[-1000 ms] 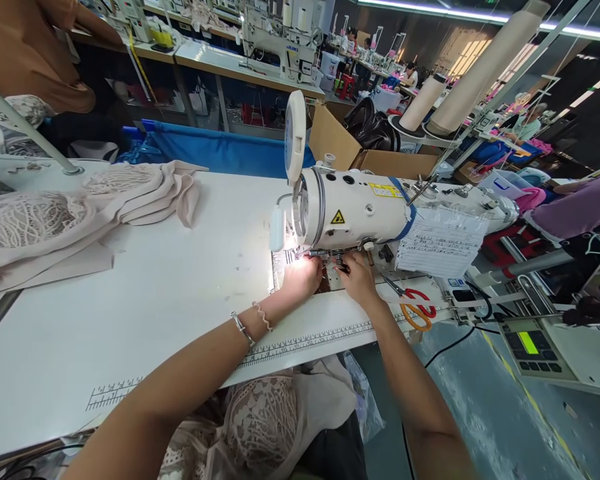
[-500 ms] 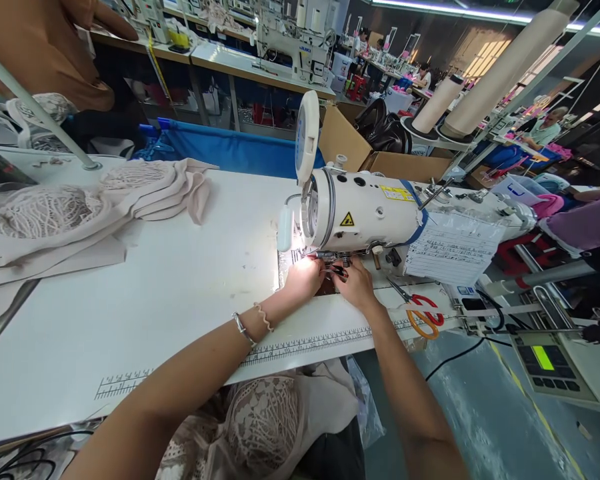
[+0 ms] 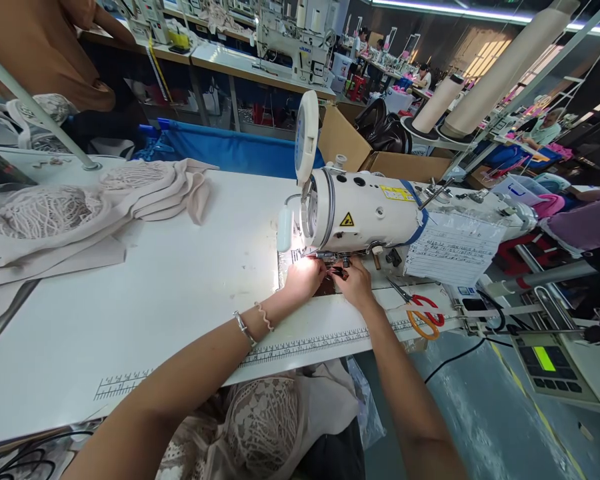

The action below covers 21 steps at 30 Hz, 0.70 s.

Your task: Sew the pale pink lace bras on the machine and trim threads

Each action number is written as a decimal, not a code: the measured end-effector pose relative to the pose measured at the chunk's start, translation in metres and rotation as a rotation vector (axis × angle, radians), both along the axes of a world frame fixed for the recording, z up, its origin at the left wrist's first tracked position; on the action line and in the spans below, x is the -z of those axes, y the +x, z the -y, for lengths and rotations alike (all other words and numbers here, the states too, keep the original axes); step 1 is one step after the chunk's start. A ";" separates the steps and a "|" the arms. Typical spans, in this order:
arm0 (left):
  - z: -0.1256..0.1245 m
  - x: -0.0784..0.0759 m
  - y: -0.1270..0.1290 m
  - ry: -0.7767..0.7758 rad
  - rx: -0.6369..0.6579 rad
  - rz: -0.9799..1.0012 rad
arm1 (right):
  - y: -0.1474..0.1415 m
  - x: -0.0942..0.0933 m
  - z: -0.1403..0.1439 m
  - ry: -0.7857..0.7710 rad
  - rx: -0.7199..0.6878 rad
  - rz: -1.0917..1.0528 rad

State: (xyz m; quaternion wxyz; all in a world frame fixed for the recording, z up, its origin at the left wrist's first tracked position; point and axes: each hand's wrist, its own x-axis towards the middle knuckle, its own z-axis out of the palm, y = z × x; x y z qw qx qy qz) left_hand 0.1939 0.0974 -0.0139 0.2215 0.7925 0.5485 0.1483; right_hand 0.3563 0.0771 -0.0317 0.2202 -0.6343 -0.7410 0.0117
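Note:
Both hands are low under the head of a white sewing machine (image 3: 365,207), close to its needle area. My left hand (image 3: 304,277) is closed, brightly lit by the machine lamp, its fingertips bent around something too small to name. Beside it, my right hand (image 3: 355,281) is closed too, with a small dark piece (image 3: 337,271) at its fingertips; what that piece is I cannot make out. A brown-red opening (image 3: 326,287) shows in the machine bed between the hands. Scissors with red and orange handles (image 3: 423,315) lie right of my right hand.
Beige lace bra pieces (image 3: 45,213) are stacked at the left of the white table (image 3: 190,287). Another lace piece (image 3: 265,420) lies on my lap. A handwritten sheet (image 3: 450,247) hangs on the machine. Thread cones (image 3: 505,73) stand behind; a control panel (image 3: 547,363) is at right.
Both hands stay under the machine head with only slight shifts of the fingers. The person in brown at the far left has moved an arm slightly.

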 end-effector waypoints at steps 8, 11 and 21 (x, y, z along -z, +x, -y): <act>0.015 -0.008 -0.035 0.005 0.075 -0.003 | 0.005 0.007 -0.006 0.117 0.182 0.013; 0.022 -0.006 -0.053 0.007 0.093 0.017 | 0.004 0.009 -0.007 0.120 0.192 0.035; 0.025 0.005 -0.059 0.009 0.103 0.076 | -0.002 0.009 -0.011 0.105 0.208 0.161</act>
